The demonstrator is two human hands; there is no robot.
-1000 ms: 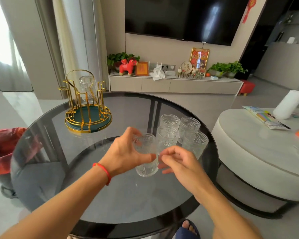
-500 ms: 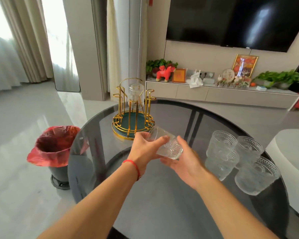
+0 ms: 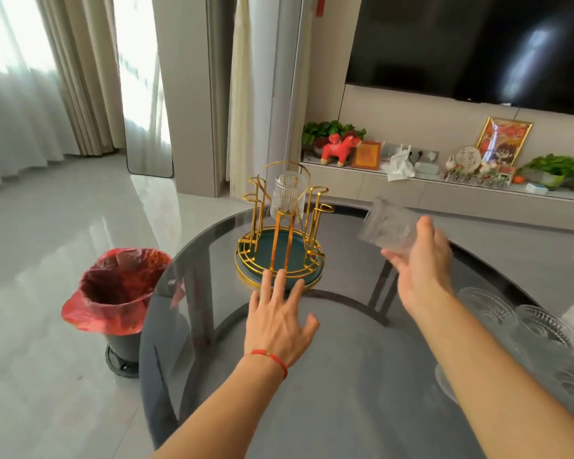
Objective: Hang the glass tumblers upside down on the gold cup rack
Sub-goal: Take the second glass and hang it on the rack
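**Second tumbler nears the rack**

The right hand (image 3: 421, 260) carries a glass tumbler (image 3: 386, 226) tilted in the air, right of the gold cup rack (image 3: 279, 226), its fingers (image 3: 426, 228) curled around the wall. The left hand (image 3: 277, 313) hovers empty at the rack's base, fingers spread. One hung tumbler (image 3: 287, 195) already sits there. A misjudged peg could knock that glass. The remaining tumblers (image 3: 517, 326) are cut off at the surface (image 3: 345, 392) edge, perhaps four.

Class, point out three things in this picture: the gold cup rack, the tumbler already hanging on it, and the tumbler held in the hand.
gold cup rack (image 3: 316, 199): head view, on an upright gold prong.
hanging tumbler (image 3: 286, 196): head view, on its ribbed side.
held tumbler (image 3: 385, 228): head view, on its side wall.
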